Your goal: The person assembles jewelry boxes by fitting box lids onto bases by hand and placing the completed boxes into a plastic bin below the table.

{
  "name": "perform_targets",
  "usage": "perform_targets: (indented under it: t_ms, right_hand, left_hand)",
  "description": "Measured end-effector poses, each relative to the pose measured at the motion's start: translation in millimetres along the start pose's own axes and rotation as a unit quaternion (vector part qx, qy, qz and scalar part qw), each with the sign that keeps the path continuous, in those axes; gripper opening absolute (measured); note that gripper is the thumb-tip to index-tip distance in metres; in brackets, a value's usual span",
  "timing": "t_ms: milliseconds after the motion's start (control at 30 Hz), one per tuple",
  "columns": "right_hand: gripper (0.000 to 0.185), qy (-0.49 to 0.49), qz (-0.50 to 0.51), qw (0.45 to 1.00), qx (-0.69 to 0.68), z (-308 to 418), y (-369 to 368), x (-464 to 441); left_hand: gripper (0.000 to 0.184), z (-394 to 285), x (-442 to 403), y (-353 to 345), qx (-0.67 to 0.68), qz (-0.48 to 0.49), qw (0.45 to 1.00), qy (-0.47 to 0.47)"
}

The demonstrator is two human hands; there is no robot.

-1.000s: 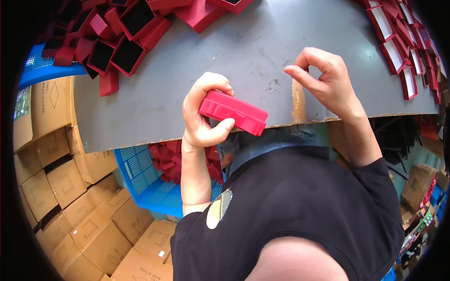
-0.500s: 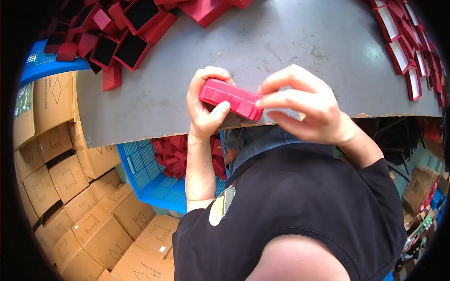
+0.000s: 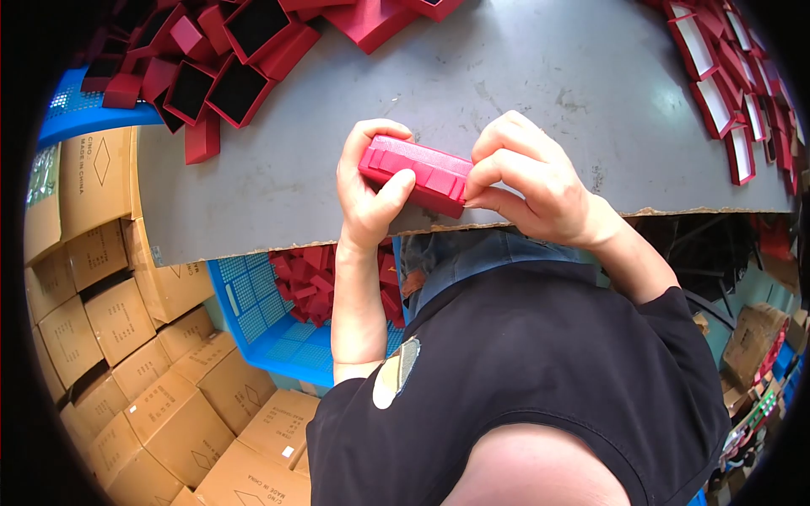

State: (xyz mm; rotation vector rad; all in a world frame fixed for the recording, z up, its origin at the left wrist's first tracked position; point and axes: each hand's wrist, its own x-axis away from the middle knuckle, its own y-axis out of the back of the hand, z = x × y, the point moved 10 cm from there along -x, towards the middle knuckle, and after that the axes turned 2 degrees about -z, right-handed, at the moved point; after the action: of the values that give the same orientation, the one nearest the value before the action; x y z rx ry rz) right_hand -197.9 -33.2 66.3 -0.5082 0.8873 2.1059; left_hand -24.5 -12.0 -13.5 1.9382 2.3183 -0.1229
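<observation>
A small red gift box (image 3: 418,174) is held tilted above the near edge of the grey table, with raised, band-like folds along its side. My left hand (image 3: 368,190) is closed round its left end, thumb pressed on the near side and fingers behind. At the right end, my right hand (image 3: 533,180) is closed, its thumb and fingertips pinching the box's corner. What lies between those right fingertips, other than the corner, is too small to make out.
Open red boxes with black insides (image 3: 240,91) are heaped at the table's (image 3: 287,185) far left. Red box parts with white insides (image 3: 717,105) line the right. Below, a blue crate (image 3: 245,312) holds red pieces. Cardboard cartons (image 3: 181,413) are stacked at lower left.
My right hand has moved left from beside the box, and its fingers have closed on the right end. The box has rolled slightly in my left hand, showing more of its top.
</observation>
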Motion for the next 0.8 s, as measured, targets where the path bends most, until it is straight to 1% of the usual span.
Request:
perform_targets:
  t_ms: [133,300,400,467,500,533,567,600,633,667,733,800]
  right_hand:
    - [0.024,-0.012,0.022,1.000,-0.005,0.1,-2.5,4.7]
    - [0.024,-0.038,-0.007,0.999,0.003,-7.1,9.3,9.4]
    - [0.021,-0.045,0.003,0.998,-0.044,-9.5,8.8,8.5]
    - [0.017,-0.091,-0.029,0.986,-0.134,-18.4,18.4,12.2]
    - [0.014,-0.113,-0.044,0.976,-0.179,-23.2,23.6,15.8]
    - [0.011,-0.144,-0.081,0.951,-0.262,-31.8,30.6,23.8]
    - [0.009,-0.179,-0.111,0.918,-0.336,-39.6,39.3,31.4]
    - [0.008,-0.188,-0.103,0.895,-0.392,-44.6,50.3,37.5]
    - [0.004,-0.199,-0.139,0.857,-0.455,-46.6,62.1,44.4]
    - [0.002,-0.225,-0.165,0.838,-0.469,-48.9,74.7,54.1]
    - [0.006,-0.288,-0.153,0.830,-0.453,-52.4,91.8,79.7]
    - [0.013,-0.349,-0.088,0.819,-0.447,-49.0,96.6,117.3]
  left_hand:
    - [0.042,0.3,0.1,-0.7,0.012,-0.004,1.000,0.003]
    - [0.041,-0.2,-0.8,-2.3,0.014,-0.003,1.000,0.010]
    - [0.041,-0.3,-1.0,-1.9,0.010,0.001,1.000,0.010]
    - [0.041,0.5,-0.3,-1.9,0.021,0.000,1.000,0.009]
    - [0.041,1.2,-0.1,-1.9,0.026,0.000,1.000,0.008]
    - [0.041,2.1,-0.7,-0.9,0.025,-0.001,1.000,0.010]
    - [0.041,2.8,-1.1,1.0,0.024,-0.002,1.000,0.012]
    - [0.041,3.3,-1.4,3.3,0.023,-0.003,1.000,0.014]
    - [0.042,3.3,-1.6,6.3,0.025,-0.006,1.000,0.014]
    - [0.042,3.1,-1.8,10.0,0.026,-0.008,1.000,0.014]
    - [0.043,1.5,-1.7,18.0,0.040,-0.018,0.999,0.016]
    - [0.043,-4.7,-2.6,26.1,0.064,-0.032,0.997,0.020]
